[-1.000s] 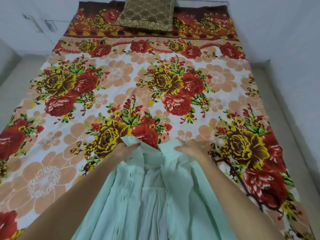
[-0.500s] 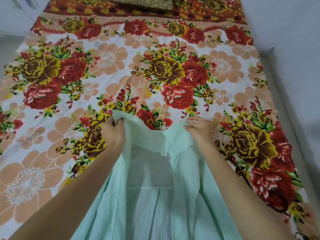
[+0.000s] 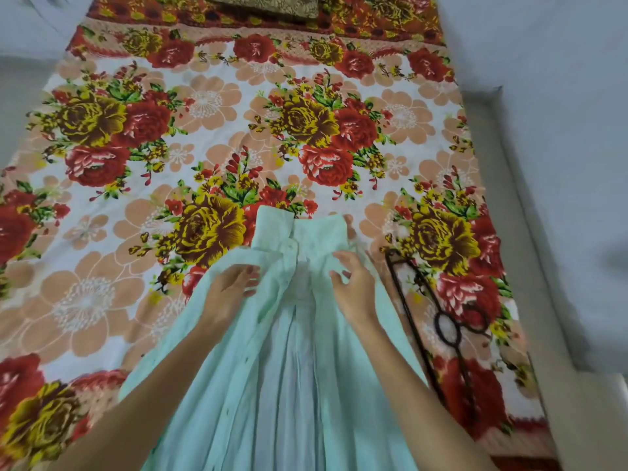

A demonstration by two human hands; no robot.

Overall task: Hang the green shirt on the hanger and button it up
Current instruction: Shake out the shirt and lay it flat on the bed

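Note:
The pale green shirt (image 3: 292, 385) lies open on the bed, its collar (image 3: 272, 229) pointing away from me and a white button (image 3: 290, 246) showing at the neck. My left hand (image 3: 231, 287) pinches the left front panel just below the collar. Over the right front panel, my right hand (image 3: 353, 290) has its fingers spread and curled, with no clear hold on the cloth. A black wire hanger (image 3: 448, 329) lies flat on the sheet to the right of the shirt, next to my right forearm.
The bed is covered by a floral sheet (image 3: 204, 107) with red and yellow roses. A gold patterned pillow (image 3: 265, 5) sits at the far end. A pale wall and ledge (image 3: 530, 232) run along the bed's right side.
Both hands let go of the collar and dropped back toward me onto the front panels. The collar now lies flat on the sheet.

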